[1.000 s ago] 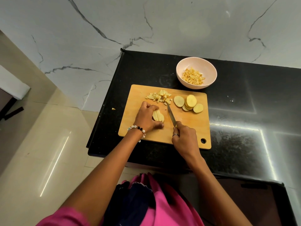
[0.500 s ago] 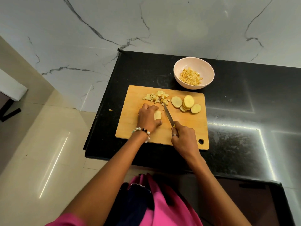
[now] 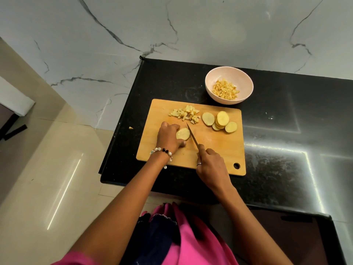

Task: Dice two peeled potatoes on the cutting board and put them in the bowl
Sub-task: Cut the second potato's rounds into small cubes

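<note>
On the wooden cutting board (image 3: 214,150) my left hand (image 3: 168,137) holds a stack of potato slices (image 3: 183,134) flat, fingers curled over it. My right hand (image 3: 212,167) grips a knife (image 3: 193,137) whose blade lies just right of that stack, tip pointing away from me. A heap of diced potato (image 3: 186,114) sits at the board's far edge. Several round potato slices (image 3: 219,121) lie overlapping at the far right of the board. The pale pink bowl (image 3: 246,81) behind the board holds diced potato (image 3: 225,89).
The board lies on a black countertop (image 3: 286,140) against a white marble wall. One stray potato bit (image 3: 130,127) rests by the counter's left edge. Beige floor tiles drop away to the left.
My left hand has turned the slices it holds, so a rounder flat face shows. The knife blade has stayed close beside them. The camera view has shifted slightly.
</note>
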Demonstrator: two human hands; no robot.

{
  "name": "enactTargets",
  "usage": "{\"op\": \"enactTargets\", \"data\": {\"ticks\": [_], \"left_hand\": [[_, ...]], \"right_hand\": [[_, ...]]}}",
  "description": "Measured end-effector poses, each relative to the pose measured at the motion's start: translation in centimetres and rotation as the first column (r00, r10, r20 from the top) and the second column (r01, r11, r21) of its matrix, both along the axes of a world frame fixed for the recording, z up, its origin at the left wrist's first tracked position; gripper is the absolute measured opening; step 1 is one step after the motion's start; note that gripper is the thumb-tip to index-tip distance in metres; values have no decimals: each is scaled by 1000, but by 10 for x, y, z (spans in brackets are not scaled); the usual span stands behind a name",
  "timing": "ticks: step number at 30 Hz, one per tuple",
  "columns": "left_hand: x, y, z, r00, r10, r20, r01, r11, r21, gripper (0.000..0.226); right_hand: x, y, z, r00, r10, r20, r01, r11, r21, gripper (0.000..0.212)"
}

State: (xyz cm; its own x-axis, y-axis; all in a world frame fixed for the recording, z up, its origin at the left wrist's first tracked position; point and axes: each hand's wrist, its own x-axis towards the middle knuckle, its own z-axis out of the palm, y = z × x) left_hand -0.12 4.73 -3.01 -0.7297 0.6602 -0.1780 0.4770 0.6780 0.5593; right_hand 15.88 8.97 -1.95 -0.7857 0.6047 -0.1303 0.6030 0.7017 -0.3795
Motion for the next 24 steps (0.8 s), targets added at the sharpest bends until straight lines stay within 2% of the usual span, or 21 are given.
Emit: {"op": "enactTargets", "data": {"ticks": [7,11,18,24], "left_hand": [[-4,-6,-1,999,-27,35,25,998,54,67],[-1,-5,0,997,-80,-15,80,995,60,70],[-4,-4,0,988,-128,-88,132,991,36,59],[-3,-8,-5,993,-106,-53,111,986,125,68]], "right_hand": [[-1,-2,1,998,-42,-36,42,999,1,51],[-5,-2,6,995,-50,-85,49,999,-13,49],[-7,-9,6,997,-46,-56,46,999,-13,50],[-6,-9,6,998,-44,-33,43,999,-31,50]]}}
